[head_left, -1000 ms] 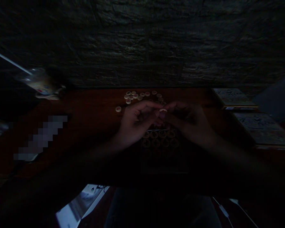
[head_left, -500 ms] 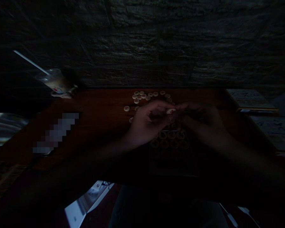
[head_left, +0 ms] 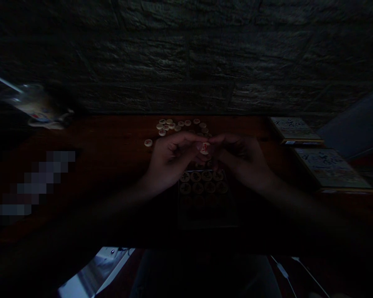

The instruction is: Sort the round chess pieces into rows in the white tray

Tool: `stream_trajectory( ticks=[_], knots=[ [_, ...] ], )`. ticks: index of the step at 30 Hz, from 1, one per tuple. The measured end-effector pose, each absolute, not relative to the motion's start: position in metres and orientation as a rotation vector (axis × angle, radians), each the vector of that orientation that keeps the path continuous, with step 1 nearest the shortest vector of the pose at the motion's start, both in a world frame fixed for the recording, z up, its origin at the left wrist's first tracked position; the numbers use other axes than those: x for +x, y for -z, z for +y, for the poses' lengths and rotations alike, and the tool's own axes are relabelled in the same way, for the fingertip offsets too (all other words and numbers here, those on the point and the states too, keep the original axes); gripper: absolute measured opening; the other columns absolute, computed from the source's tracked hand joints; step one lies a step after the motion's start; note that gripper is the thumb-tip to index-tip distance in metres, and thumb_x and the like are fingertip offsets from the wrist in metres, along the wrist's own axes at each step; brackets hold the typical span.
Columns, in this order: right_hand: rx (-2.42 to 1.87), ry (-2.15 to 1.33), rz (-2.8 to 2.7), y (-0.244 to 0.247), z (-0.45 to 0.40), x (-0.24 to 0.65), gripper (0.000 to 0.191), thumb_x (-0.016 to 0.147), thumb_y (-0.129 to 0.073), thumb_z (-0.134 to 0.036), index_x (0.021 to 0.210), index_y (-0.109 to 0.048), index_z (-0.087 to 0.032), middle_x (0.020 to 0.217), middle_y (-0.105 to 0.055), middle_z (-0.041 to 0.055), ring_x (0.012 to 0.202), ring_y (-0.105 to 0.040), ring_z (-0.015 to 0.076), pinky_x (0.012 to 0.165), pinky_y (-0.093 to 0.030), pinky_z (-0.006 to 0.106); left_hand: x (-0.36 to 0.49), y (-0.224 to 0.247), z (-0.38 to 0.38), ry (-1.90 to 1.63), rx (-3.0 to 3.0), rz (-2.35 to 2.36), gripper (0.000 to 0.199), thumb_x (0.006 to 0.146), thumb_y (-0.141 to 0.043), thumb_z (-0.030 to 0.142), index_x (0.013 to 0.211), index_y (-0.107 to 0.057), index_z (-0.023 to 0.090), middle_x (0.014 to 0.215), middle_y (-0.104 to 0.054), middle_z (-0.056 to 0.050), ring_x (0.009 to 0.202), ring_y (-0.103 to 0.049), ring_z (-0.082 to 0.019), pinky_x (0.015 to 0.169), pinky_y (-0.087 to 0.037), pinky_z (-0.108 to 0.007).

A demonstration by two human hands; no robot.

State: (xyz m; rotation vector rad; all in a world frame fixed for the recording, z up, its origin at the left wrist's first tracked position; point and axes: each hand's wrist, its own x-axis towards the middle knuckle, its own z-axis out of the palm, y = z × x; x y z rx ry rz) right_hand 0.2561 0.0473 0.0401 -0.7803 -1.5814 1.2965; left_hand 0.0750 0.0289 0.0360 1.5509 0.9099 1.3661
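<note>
Between the fingertips of both hands is a round Chinese chess piece (head_left: 204,148) with a red character, its face tilted toward me. My left hand (head_left: 170,159) pinches it from the left, and my right hand (head_left: 244,159) closes on it from the right. Just below them lies a dark tray (head_left: 208,219) with rows of round pieces (head_left: 195,176) set in it; its near part is too dark to make out. Beyond my hands, loose pieces (head_left: 171,125) are scattered on the wooden table (head_left: 112,136); some are hidden behind my fingers.
Two flat boxes (head_left: 332,167) with dark writing lie at the right. A plastic cup (head_left: 39,105) with a straw stands at the far left, near the stone wall (head_left: 161,54). Below the table edge are a white box (head_left: 96,269) and white cables (head_left: 281,269).
The view has swung right, so things sit further left. The held piece has turned, and its red character now faces me more fully. Both hands stay together around it.
</note>
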Motion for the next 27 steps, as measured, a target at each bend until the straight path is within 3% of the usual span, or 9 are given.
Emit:
stream_trajectory(
  ticks=[8, 16, 27],
  knots=[
    [-0.772, -1.317, -1.568, -0.042, 0.046, 0.257, 0.021, 0.084, -0.077, -0.039, 0.089, -0.076, -0.019, 0.070, -0.071, -0.0011, 0.051, -0.062, 0.0095, 0.047, -0.049, 0.021, 0.075, -0.036, 0.026, -1.355, 1.522, 0.875, 0.015, 0.089, -0.074, 0.025, 0.101, -0.075, 0.015, 0.081, -0.079, -0.004, 0.069, -0.076, -0.016, 0.064, -0.064, -0.025],
    [-0.777, -1.306, -1.550, -0.044, 0.045, 0.257, 0.027, 0.079, -0.082, -0.041, 0.091, -0.073, -0.018, 0.071, -0.071, -0.0004, 0.051, -0.061, 0.0107, 0.047, -0.050, 0.023, 0.073, -0.031, 0.029, -1.351, 1.608, 0.764, 0.029, 0.083, -0.081, 0.022, 0.110, -0.073, 0.016, 0.096, -0.081, -0.007, 0.082, -0.078, -0.018, 0.075, -0.065, -0.027],
    [-0.810, -1.269, -1.624, -0.041, 0.049, 0.257, 0.035, 0.076, -0.084, -0.043, 0.096, -0.071, -0.017, 0.073, -0.071, -0.0005, 0.052, -0.060, 0.0098, 0.047, -0.049, 0.022, 0.073, -0.025, 0.031, -1.368, 1.660, 0.785, 0.033, 0.082, -0.081, 0.019, 0.114, -0.075, 0.019, 0.100, -0.081, -0.006, 0.087, -0.078, -0.019, 0.082, -0.065, -0.030]
  ],
)
